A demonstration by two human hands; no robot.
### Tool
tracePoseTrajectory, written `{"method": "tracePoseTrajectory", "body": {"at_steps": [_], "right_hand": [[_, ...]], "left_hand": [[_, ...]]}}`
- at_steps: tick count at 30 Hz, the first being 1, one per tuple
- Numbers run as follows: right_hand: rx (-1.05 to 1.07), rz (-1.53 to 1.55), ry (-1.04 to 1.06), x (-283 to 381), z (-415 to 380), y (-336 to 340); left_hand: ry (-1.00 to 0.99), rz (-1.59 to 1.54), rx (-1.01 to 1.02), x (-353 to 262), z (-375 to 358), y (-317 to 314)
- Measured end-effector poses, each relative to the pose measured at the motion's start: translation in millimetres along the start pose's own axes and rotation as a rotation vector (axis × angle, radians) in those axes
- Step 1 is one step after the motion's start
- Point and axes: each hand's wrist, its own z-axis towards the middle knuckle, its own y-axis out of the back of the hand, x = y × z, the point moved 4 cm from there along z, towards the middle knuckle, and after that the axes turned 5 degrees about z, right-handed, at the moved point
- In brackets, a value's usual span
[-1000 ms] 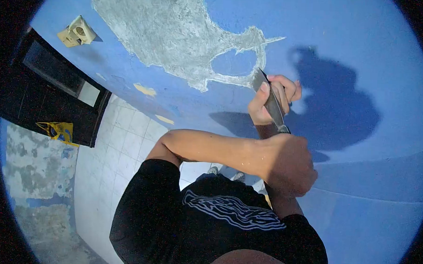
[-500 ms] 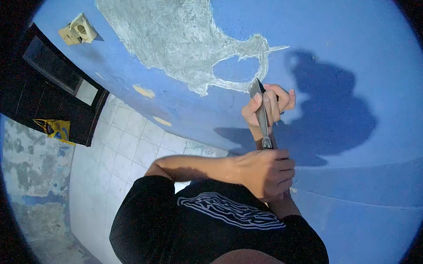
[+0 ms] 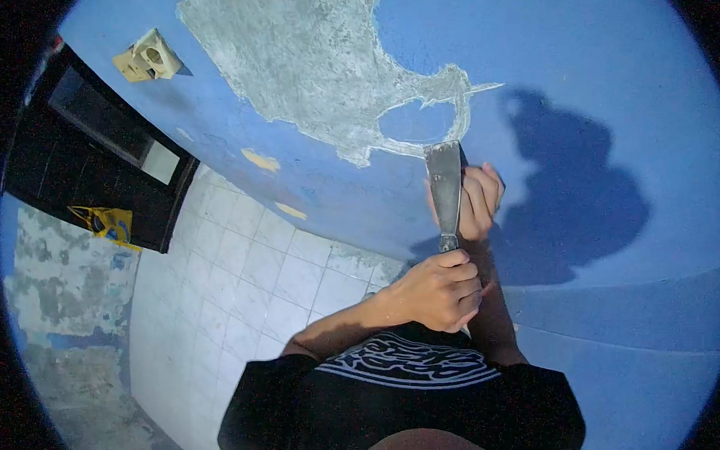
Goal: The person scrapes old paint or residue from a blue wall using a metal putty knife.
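Note:
My left hand (image 3: 445, 291), coming from the left sleeve, is closed around the handle of a paint scraper (image 3: 449, 180). The scraper's wide metal blade points up, its flat face toward me. Higher up, my right hand (image 3: 480, 201) has its fingers curled at the right side of the blade, with part of the thumb at its left side; the blade hides the rest of that grip. The blade's tip is at the lower edge of a scraped grey patch (image 3: 302, 56) on the blue wall (image 3: 541, 41). An island of blue paint (image 3: 417, 122) lies within the patch.
A cream socket box (image 3: 150, 57) juts from the wall at upper left. Beyond it are a dark door (image 3: 69, 159) and a yellow bag (image 3: 112, 224). White floor tiles (image 3: 231, 276) lie below. My shadow (image 3: 575, 193) falls on the wall at right.
The scraper has turned so its flat face now shows, where its edge showed before. My right hand has shifted slightly down beside the blade. The whole view has moved a little.

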Motion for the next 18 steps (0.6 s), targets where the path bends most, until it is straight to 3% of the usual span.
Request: {"method": "tracePoseTrajectory", "body": {"at_steps": [1, 2, 4, 5, 7, 9, 11, 12, 13, 15, 17, 18], "right_hand": [[0.134, 0.091, -0.009, 5, -7, 7], [0.126, 0.088, -0.007, 21, -9, 18], [0.069, 0.323, -1.020, 16, -25, 33], [0.064, 0.324, -1.016, 15, -20, 33], [0.297, 0.727, -1.242, 14, -18, 18], [0.369, 0.829, -1.195, 11, 6, 12], [0.315, 1.051, -1.314, 10, 16, 1], [0.478, 0.876, -1.177, 5, 21, -3], [0.478, 0.871, -1.194, 4, 21, -4], [0.567, 0.866, -1.181, 4, 25, -5], [0.570, 0.766, -1.113, 2, 24, -7], [0.567, 0.692, -1.100, 3, 25, -8]], "left_hand": [[-0.007, 0.002, 0.008, 0, -4, 2], [-0.004, 0.011, 0.021, 1, -7, 2], [-0.011, 0.025, 0.029, 2, -9, 1], [0.029, 0.000, -0.025, 1, -10, 0], [0.065, -0.030, -0.076, 0, -10, 7], [0.099, -0.014, 0.099, -2, -6, 14], [0.103, -0.001, 0.169, 0, -10, 11], [0.113, 0.012, 0.243, -1, -14, 8], [0.119, -0.002, 0.250, -1, -18, 5], [0.146, 0.007, 0.076, 1, -22, 1], [0.155, 0.002, 0.030, 0, -35, -2], [0.310, 0.038, -0.123, 3, -41, 4]]}}
